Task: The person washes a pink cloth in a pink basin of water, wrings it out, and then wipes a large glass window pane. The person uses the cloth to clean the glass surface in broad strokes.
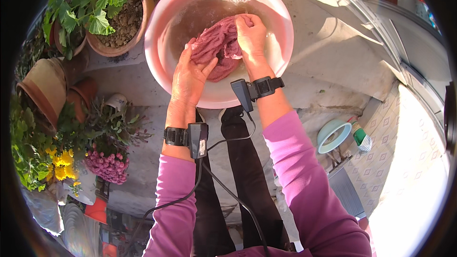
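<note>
A wet, dark pink cloth (217, 39) is bunched up between my hands over a pink plastic basin (157, 57). Murky water (185, 14) with some foam fills the bottom of the basin. My right hand (251, 37) pinches the cloth's upper right end between thumb and curled fingers. At the cloth's lower left side, my left hand (191, 73) supports it with the thumb and fingers spread around it. Part of the cloth hangs down in a loop between the two hands. Whether its lowest part touches the water is hard to tell.
Potted plants, including a large clay pot (142, 14), stand at left near pink flowers (107, 166) and yellow flowers (64, 164). A pale blue bowl (323, 137) sits at right beside a green container (358, 134). Black cables (246, 208) run from my wrist devices.
</note>
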